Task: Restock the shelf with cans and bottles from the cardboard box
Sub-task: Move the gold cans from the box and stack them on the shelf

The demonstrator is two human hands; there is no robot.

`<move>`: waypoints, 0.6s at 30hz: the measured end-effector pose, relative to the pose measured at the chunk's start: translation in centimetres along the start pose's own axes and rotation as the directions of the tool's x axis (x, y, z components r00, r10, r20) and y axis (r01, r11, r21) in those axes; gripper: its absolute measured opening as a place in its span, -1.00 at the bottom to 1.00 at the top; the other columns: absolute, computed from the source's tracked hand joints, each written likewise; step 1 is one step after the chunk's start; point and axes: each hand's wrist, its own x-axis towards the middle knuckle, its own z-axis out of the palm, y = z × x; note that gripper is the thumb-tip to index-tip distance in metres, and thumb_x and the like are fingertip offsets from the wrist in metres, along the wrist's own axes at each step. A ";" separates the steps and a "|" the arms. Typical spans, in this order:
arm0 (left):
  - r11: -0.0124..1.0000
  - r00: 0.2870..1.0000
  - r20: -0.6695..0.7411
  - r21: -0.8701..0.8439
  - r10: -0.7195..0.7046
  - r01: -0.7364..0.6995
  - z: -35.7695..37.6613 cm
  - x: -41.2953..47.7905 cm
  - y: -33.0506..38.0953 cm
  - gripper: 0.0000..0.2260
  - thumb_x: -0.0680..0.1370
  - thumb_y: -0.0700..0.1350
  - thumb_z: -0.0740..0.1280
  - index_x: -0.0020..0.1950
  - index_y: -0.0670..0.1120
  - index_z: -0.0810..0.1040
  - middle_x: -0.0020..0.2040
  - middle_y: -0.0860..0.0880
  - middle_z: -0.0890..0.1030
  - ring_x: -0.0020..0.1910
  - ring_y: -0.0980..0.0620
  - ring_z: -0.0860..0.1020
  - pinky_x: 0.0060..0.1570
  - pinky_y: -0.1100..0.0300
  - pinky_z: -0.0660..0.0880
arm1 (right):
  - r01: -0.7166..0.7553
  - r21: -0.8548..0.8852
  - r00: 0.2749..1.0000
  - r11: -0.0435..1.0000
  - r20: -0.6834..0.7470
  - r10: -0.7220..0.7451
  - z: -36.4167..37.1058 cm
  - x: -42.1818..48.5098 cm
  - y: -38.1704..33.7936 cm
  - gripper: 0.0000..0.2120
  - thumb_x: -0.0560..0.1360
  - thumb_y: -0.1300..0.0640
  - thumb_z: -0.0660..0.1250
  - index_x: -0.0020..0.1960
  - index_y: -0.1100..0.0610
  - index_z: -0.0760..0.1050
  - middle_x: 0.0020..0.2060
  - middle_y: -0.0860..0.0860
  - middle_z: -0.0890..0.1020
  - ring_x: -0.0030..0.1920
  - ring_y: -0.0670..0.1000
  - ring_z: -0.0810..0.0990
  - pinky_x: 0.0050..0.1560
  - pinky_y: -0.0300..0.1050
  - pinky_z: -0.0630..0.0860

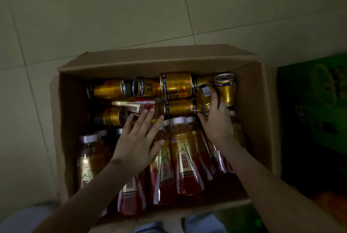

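Dim light. Cardboard box (pixel 155 60) open on tiled floor (pixel 112 7), green crate (pixel 311 120) just beside it on my right. Far end of box: gold cans (pixel 176 84), most lying on their sides. Near end: bottles (pixel 185 157) with red labels and pale caps, packed close.

My left hand (pixel 137 144) is over the bottles, fingers straight and spread, tips touching a crosswise bottle (pixel 135 106).

My right hand (pixel 217 125) is at the far right corner, fingers and thumb curled round a tilted can (pixel 203 99), which touches an upright can (pixel 226 90).
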 end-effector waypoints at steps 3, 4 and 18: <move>1.000 1.000 -0.002 -0.011 0.005 -0.005 -0.1 0.0 -0.2 -0.45 0.63 0.20 -0.13 0.51 -0.04 0.19 0.50 -0.19 0.24 0.48 -0.14 0.22 0.40 -0.13 0.09 | 0.035 0.045 0.997 0.998 -0.068 -0.032 0.1 0.4 -0.1 -0.27 0.51 0.05 0.36 0.54 0.05 0.03 0.42 0.19 0.25 0.38 0.19 0.31 0.25 0.05 0.43; 1.000 1.000 -0.003 -0.023 0.006 -0.006 -0.3 -0.1 -0.2 -0.45 0.63 0.20 -0.14 0.52 -0.05 0.19 0.50 -0.19 0.24 0.48 -0.14 0.22 0.40 -0.12 0.08 | 0.072 0.057 0.994 0.996 -0.092 -0.066 -0.1 0.3 -0.1 -0.28 0.50 0.07 0.37 0.53 0.05 0.07 0.41 0.19 0.27 0.38 0.19 0.32 0.27 0.05 0.42; 0.958 0.912 -0.355 -0.123 0.203 -0.261 -7.7 4.4 2.4 -0.30 0.31 0.00 0.52 0.35 -0.21 0.35 0.22 -0.22 0.55 0.26 -0.17 0.48 0.35 -0.08 0.28 | 0.481 0.533 0.834 0.696 -0.035 -0.550 -6.7 -7.1 -3.6 -0.19 0.39 0.03 0.45 0.46 -0.18 0.04 0.36 -0.11 0.30 0.35 -0.10 0.34 0.28 -0.19 0.39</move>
